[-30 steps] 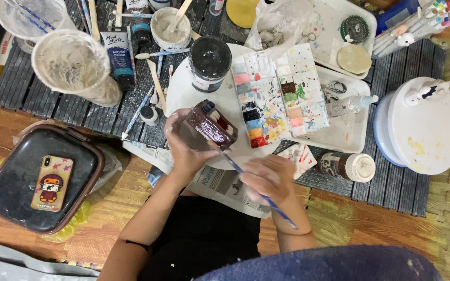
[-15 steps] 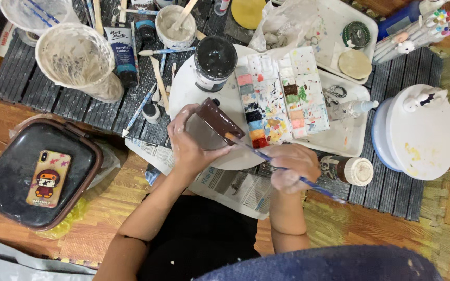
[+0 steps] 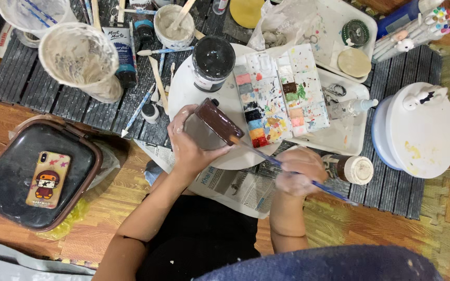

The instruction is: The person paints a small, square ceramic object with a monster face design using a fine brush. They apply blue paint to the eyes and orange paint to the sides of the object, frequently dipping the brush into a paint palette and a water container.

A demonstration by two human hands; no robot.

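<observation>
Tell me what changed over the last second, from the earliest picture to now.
The right hand swung out to the person's right and up, off the newspaper, and the blue brush now lies flatter, its tip at the edge of the brown piece. The left hand kept hold of that piece, tilting it slightly. The palette, black jar and phone stayed put.

The left hand (image 3: 191, 143) is covering part of the brown dish (image 3: 210, 124). The right hand (image 3: 299, 171) is hiding the blue brush's (image 3: 287, 167) mid-handle. The picture's top edge is cutting off the clear cup (image 3: 29, 15).
</observation>
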